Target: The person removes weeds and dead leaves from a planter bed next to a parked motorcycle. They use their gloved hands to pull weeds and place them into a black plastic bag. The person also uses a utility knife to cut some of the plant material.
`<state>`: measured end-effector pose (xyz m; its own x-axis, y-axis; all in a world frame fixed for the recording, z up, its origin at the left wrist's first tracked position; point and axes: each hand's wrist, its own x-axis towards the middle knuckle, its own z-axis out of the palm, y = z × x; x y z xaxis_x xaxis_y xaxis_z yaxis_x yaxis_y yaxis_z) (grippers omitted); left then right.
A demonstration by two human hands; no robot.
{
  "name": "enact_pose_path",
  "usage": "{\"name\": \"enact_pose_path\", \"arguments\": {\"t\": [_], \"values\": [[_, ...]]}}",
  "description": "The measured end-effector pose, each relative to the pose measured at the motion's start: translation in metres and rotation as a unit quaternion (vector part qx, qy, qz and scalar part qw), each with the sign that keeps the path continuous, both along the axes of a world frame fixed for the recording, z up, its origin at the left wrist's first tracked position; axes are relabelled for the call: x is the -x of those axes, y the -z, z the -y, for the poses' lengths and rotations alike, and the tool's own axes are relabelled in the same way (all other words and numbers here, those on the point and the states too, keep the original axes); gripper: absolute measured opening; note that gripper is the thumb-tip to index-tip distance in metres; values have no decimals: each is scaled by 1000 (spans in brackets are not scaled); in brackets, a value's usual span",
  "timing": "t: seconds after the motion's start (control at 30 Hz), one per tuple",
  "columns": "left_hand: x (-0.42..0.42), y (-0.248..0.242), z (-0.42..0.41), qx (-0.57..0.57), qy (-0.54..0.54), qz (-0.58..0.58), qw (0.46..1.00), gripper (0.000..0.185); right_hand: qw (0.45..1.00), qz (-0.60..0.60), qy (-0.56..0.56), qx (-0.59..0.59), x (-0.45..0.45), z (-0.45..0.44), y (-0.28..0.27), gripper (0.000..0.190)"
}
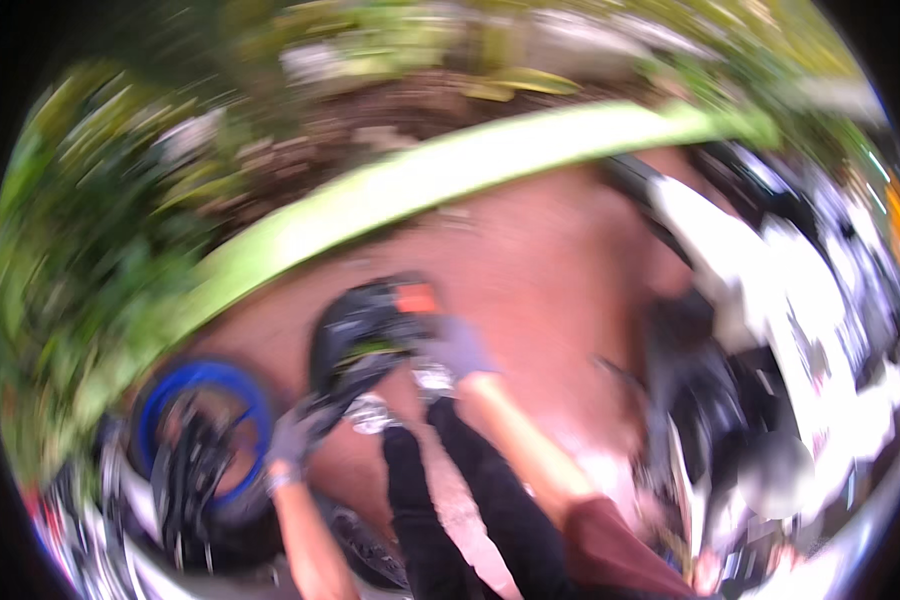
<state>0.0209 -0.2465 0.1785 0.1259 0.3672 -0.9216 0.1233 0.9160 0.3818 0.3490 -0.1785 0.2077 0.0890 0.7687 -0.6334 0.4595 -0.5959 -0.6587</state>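
Note:
In the head view, blurred by motion, both my hands wear grey gloves. Between them is a black part (360, 330), seemingly a motorcycle's rear fender, with an orange-red patch at its upper right and a yellow-green streak inside. My left hand (294, 439) grips the part's lower left end. My right hand (461, 349) is at its right side, fingers blurred; how firmly it holds cannot be told. Below the part show my shoes (369, 414) and black-trousered legs. Left of my left hand stands a wheel with a blue rim (146, 420).
A pale green-white kerb (435, 176) curves across behind the red paved ground (525, 247), with plants beyond. White and black motorcycles (757, 277) stand at the right, blurred. Another tyre (364, 544) lies low, near my left forearm. Someone's bare foot or hand shows at the lower right.

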Motion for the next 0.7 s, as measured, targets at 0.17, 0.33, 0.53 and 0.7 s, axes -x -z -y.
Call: {"name": "enact_pose_path", "arguments": {"t": [0.17,0.33,0.53,0.7], "values": [[-24,-31,5,48,-125,-87,987,38,998,38,-39,-27,31,20,-39,22],[101,75,35,-21,-28,365,930,37,989,31,133,-51,89,62,-52,22],[32,-55,27,55,-125,92,986,30,995,51,75,-43,81,74,-112,16],[14,-120,-20,86,177,-77,978,32,980,6,197,3,-24,109,-149,18]]}}
